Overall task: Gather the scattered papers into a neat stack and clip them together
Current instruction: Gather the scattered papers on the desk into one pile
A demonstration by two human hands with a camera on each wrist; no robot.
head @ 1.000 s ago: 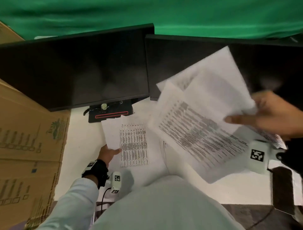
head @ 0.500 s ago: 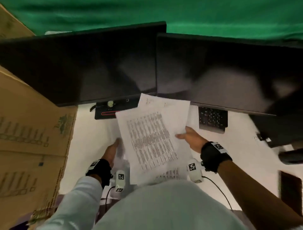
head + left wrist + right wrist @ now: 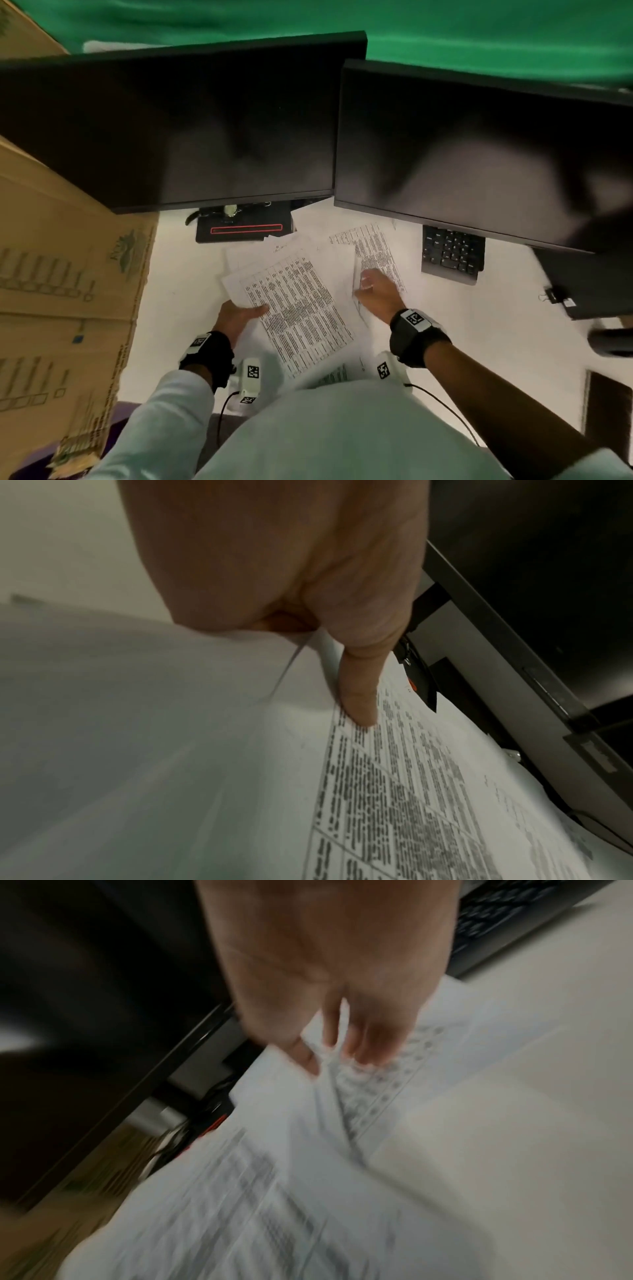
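Note:
Several printed sheets lie fanned on the white desk (image 3: 178, 291) in front of me. My left hand (image 3: 255, 310) pinches the left edge of the top table-printed sheet (image 3: 301, 308), thumb (image 3: 359, 696) lying on the print (image 3: 411, 804) and fingers underneath. My right hand (image 3: 364, 284) sits on a second printed sheet (image 3: 373, 250) to the right and pinches its raised edge (image 3: 329, 1091) between thumb and fingertips (image 3: 308, 1056); that view is blurred. A small black binder clip (image 3: 550, 295) lies far right on the desk.
Two dark monitors (image 3: 191, 126) (image 3: 479, 147) hang over the back of the desk, with a stand base (image 3: 245, 230) just behind the papers. A black keyboard (image 3: 452, 253) lies under the right monitor. A cardboard box (image 3: 58, 291) walls the left side.
The right hand brought the raised sheets down onto the pile, then shifted right to another sheet's edge. The left hand now pinches the top sheet's left edge.

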